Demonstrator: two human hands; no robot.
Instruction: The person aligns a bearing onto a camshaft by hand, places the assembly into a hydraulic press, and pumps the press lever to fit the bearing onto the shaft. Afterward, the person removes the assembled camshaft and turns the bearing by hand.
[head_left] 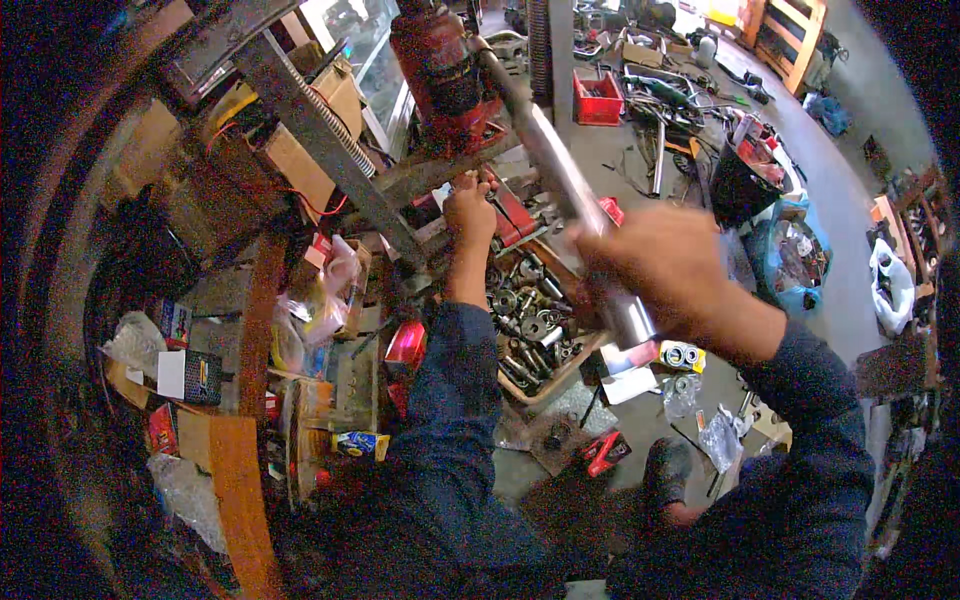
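A red bottle jack stands in a steel press frame at the upper middle. From it a long shiny metal pipe slants down toward me, its open end nearest. My right hand is wrapped round the pipe near that lower end, slightly blurred. Below the jack, my left hand reaches in with its fingers curled together at the frame. Whatever they hold is too small or hidden to make out. Beside them lies a red metal piece.
Under my arms sits a tray of loose metal parts. Small boxes and plastic bags crowd the left side, including a black-and-white box. A red crate, a black bucket and a blue bag stand right.
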